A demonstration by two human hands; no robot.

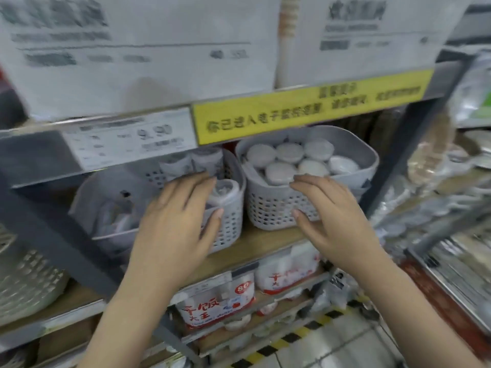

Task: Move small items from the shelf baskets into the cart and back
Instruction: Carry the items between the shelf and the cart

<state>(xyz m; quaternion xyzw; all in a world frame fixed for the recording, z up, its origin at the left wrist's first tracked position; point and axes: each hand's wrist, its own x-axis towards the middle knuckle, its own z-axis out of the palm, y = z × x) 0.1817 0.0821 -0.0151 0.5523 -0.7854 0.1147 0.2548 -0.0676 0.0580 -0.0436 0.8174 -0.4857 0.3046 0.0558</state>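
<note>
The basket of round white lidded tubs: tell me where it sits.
In the head view, the basket of round white tubs sits right of centre on the wooden shelf, under the yellow sign, beside another perforated basket, just beyond the right hand.

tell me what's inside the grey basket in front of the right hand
The grey basket holds round white lidded tubs, about seven showing on top. Anything beneath that layer is hidden, and the right hand covers part of the front wall.
</note>
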